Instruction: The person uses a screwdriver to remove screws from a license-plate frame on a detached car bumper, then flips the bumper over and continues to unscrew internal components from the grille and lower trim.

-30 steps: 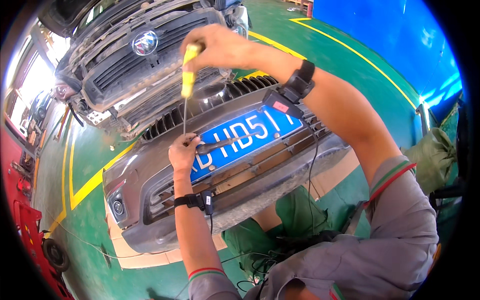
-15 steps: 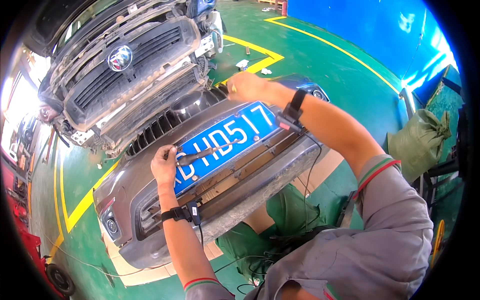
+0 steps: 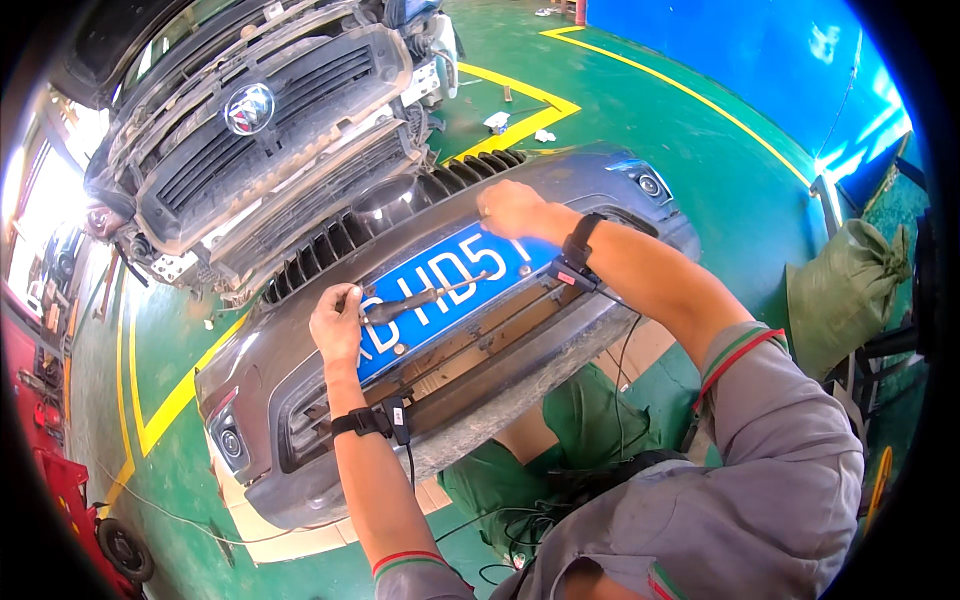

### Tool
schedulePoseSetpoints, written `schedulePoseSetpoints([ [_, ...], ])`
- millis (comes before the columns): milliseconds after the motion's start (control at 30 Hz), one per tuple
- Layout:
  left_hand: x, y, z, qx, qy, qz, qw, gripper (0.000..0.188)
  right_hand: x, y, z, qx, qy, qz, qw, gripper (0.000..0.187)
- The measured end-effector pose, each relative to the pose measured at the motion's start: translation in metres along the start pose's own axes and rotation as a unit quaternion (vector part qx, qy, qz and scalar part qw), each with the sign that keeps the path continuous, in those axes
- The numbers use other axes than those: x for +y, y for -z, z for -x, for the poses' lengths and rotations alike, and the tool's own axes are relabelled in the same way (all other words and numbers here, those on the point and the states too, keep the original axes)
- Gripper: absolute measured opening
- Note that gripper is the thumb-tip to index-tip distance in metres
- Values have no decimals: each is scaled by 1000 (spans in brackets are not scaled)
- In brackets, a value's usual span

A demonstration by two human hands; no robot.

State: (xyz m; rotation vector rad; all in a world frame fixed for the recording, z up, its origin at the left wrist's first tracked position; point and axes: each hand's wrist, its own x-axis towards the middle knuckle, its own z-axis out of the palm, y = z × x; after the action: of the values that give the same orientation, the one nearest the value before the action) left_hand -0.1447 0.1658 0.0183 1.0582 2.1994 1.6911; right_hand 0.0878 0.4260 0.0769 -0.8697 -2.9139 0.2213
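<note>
A dark grey car bumper (image 3: 300, 362) lies in front of me, with a blue licence plate (image 3: 458, 292) fixed across its middle. My left hand (image 3: 335, 322) is closed on the handle end of a screwdriver (image 3: 398, 306), whose thin shaft points right across the plate. At the plate's upper edge, towards its right end, my right hand (image 3: 512, 210) hovers or rests with its fingers curled together. Whatever those fingers pinch, if anything, is hidden. Small round fasteners (image 3: 525, 271) show along the plate's lower edge.
Beyond the bumper stands a car (image 3: 270, 150) with its front stripped. Cardboard (image 3: 300, 546) lies under the bumper. To the right are a tied green sack (image 3: 845, 290) and a blue wall (image 3: 740, 70). A cable (image 3: 622, 385) hangs from my right wrist; red equipment (image 3: 65, 500) stands at left.
My right hand has come nearer, from the bumper's upper edge down to the plate's top edge. The left hand keeps the screwdriver in much the same place. The whole view has shifted slightly.
</note>
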Motion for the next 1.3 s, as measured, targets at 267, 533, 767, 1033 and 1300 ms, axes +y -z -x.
schedulePoseSetpoints([
  [267,4,2,2,11,-14,-39,999,12,-10,11,3,14,-73,-15,997,35],
  [533,5,2,3,-5,11,-21,1000,13,-13,1,-5,22,-38,45,998,34],
  [767,4,1,2,-2,10,-11,1000,13,-13,6,-13,-19,-6,69,997,25],
  [1033,-2,3,1,-2,8,-1,1000,14,-13,0,-13,15,3,41,999,24],
  [1300,1,5,1,21,-26,-30,999,13,1,4,-10,-15,-5,17,1000,32],
])
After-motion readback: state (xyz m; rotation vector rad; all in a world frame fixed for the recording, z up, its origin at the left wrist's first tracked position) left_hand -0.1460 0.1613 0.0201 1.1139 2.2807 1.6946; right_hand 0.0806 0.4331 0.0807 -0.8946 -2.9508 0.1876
